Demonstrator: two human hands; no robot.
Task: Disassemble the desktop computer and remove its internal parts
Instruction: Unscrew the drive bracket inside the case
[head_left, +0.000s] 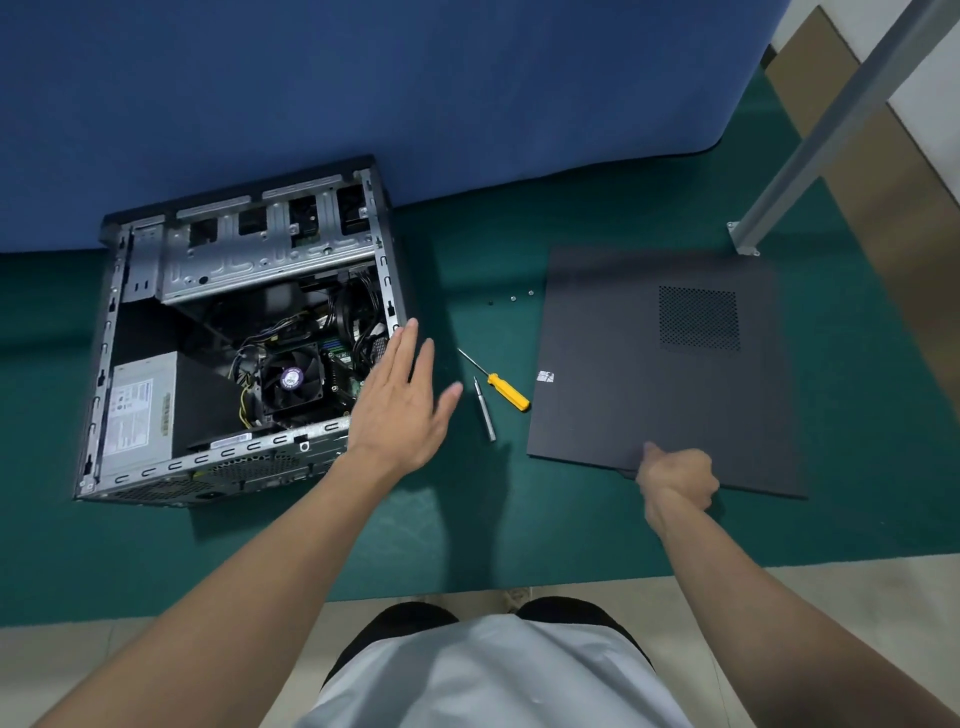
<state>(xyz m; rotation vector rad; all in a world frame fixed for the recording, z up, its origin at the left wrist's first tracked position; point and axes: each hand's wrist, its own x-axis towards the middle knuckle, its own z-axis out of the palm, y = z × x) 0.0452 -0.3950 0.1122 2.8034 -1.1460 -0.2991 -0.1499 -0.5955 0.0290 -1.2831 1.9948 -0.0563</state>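
Observation:
The desktop computer case (156, 467) lies on its side at the left, open on top. Inside I see the black CPU fan (292, 379), the grey power supply (136, 410) and the metal drive cage (260, 260). My left hand (402, 410) hovers flat with its fingers apart beside the case's right near corner, holding nothing. The dark side panel (649, 364) lies flat at the right. My right hand (675, 480) grips the panel's near edge.
A yellow-handled screwdriver (506, 391) and a silver screwdriver (485, 413) lie between case and panel. Three small screws (512, 298) sit behind them on the green mat (467, 519). A blue backdrop (363, 78) rises behind; a grey metal post (810, 150) stands at the right.

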